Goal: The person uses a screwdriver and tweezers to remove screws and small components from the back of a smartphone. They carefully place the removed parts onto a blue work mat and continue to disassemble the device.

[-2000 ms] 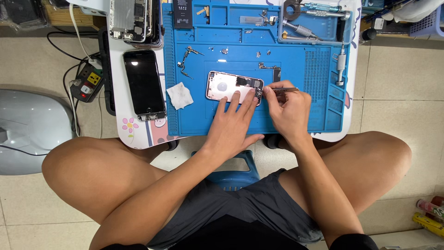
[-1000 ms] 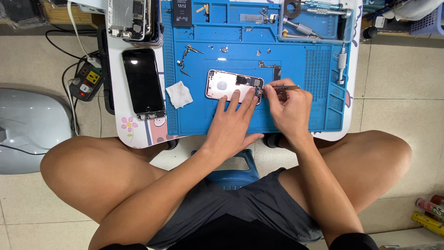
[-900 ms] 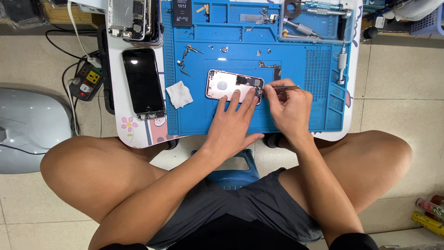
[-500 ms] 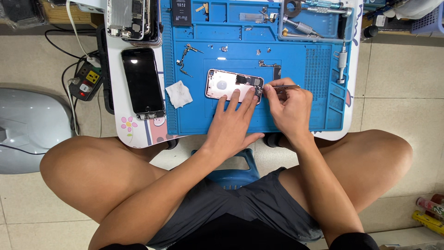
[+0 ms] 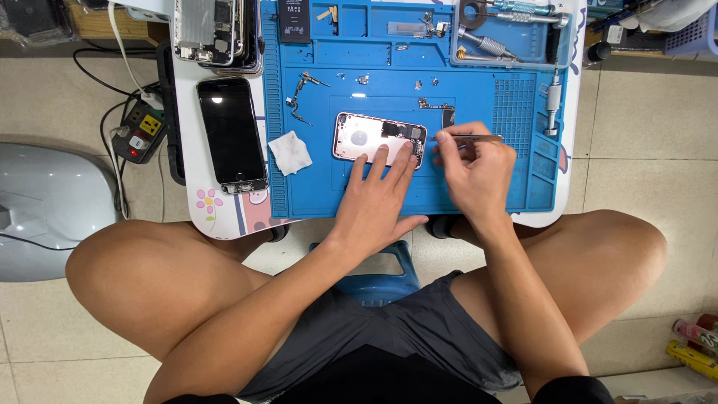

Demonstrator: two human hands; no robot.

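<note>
An opened pink phone housing [image 5: 366, 137] lies on the blue repair mat [image 5: 419, 67] of a small low table. My left hand [image 5: 380, 200] rests flat on the mat, its fingertips pressing the housing's near edge. My right hand [image 5: 474, 170] grips metal tweezers [image 5: 465, 138], whose tips point left at the housing's right end, where dark inner parts show.
A black phone screen [image 5: 231, 132] lies left of the mat beside a white wipe [image 5: 289, 152]. Stacked phone frames [image 5: 213, 31], a battery [image 5: 294, 20], screwdrivers [image 5: 497, 30] and several small parts sit at the mat's far side. A power strip [image 5: 139, 129] lies on the floor at left.
</note>
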